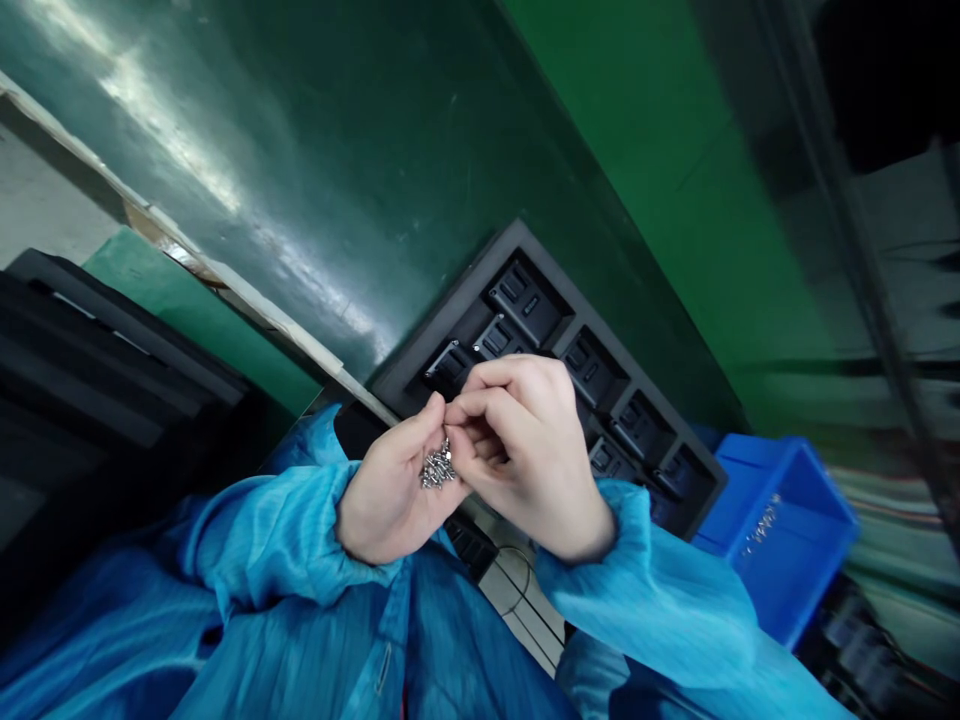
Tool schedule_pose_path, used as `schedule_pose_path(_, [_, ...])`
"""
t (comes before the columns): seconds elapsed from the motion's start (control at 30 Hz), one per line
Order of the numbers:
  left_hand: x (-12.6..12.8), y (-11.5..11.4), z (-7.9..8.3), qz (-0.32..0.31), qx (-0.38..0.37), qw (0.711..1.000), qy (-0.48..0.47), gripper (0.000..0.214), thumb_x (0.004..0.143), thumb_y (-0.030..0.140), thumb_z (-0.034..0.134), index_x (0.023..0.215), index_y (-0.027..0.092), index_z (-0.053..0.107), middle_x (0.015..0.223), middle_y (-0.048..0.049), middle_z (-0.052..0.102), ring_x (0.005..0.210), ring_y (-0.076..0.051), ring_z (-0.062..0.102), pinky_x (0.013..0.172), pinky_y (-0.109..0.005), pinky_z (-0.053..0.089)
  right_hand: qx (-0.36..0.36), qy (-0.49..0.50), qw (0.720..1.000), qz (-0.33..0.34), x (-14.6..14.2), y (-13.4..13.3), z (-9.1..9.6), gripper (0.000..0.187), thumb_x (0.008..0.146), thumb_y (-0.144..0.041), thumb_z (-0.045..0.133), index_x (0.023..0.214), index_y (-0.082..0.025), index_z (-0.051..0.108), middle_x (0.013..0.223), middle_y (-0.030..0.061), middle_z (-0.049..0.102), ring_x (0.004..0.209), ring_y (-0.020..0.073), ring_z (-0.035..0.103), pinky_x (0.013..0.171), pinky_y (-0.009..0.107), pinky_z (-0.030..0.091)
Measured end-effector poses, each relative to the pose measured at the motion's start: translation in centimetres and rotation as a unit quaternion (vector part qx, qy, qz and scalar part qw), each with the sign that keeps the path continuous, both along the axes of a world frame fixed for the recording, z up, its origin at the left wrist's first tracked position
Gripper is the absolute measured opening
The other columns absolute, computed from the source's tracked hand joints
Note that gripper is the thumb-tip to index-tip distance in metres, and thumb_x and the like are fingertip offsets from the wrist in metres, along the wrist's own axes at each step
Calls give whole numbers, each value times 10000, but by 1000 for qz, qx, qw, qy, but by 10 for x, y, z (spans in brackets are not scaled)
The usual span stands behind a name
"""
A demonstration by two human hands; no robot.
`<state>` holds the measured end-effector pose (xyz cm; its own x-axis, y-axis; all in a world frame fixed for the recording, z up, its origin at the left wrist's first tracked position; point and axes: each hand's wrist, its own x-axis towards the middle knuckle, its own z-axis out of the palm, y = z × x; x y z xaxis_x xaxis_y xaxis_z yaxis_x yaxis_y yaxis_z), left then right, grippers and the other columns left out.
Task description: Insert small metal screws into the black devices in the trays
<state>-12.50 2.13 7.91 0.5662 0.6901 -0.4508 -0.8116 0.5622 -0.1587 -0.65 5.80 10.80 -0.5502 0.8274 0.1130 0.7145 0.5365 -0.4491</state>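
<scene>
My left hand (pixel 386 490) is cupped, palm up, and holds a small heap of tiny silver screws (pixel 436 468). My right hand (pixel 525 450) is closed, its fingertips pinched together right at the heap and touching the left hand's fingers. Both hands hover over the near end of a black moulded tray (pixel 487 270) whose pockets hold dark plastic parts (pixel 525 295). Blue sleeves cover both forearms. The view is tilted hard to one side.
The tray lies on a glossy green table top (pixel 337 150). A blue plastic bin (pixel 780 530) with small metal pieces inside stands to the right of the tray. A stack of dark trays (pixel 90 350) is at the left.
</scene>
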Motion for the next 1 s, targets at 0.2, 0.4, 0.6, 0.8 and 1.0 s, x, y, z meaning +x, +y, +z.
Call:
schedule_pose_path(0.2, [2,1,-2,-14,4,1000,-3,494,1000,331,232,1054,115,673,1208,-112,654,1288,-213,485,1131,-369,314,9,30,999,19,9,10,1,129,788,-93,588,822,-213,557,868,35,580,888,198,525,800,390,431])
schedule_pose_path(0.4, [-4,0,-8,-27,26,999,-26,530,976,429,316,1339,93,505,1431,-121,471,1363,-221,384,1171,-357,216,99,-43,993,-36,30,68,-10,95,803,-104,568,809,-197,554,919,92,582,869,216,570,749,374,477])
schedule_pose_path(0.6, [-7,1,-11,-19,19,999,-33,534,982,413,307,1357,76,480,1436,-124,460,1358,-218,390,1170,-353,214,119,-194,972,-59,24,95,-33,84,809,-111,500,816,-168,562,977,100,604,748,199,568,561,323,405])
schedule_pose_path(0.8, [-8,0,-13,-18,10,999,-35,533,984,414,311,1352,65,476,1423,-124,476,1336,-210,423,1151,-332,263,165,-279,945,-29,15,93,-36,153,856,-114,430,814,-154,573,940,127,608,752,239,559,500,332,342])
schedule_pose_path(1.0, [-11,0,-12,-17,6,999,-31,538,985,418,309,1354,63,472,1413,-123,487,1327,-206,434,1140,-322,286,212,-280,936,-38,11,86,-44,177,878,-115,421,821,-144,586,942,141,616,772,262,567,487,346,364])
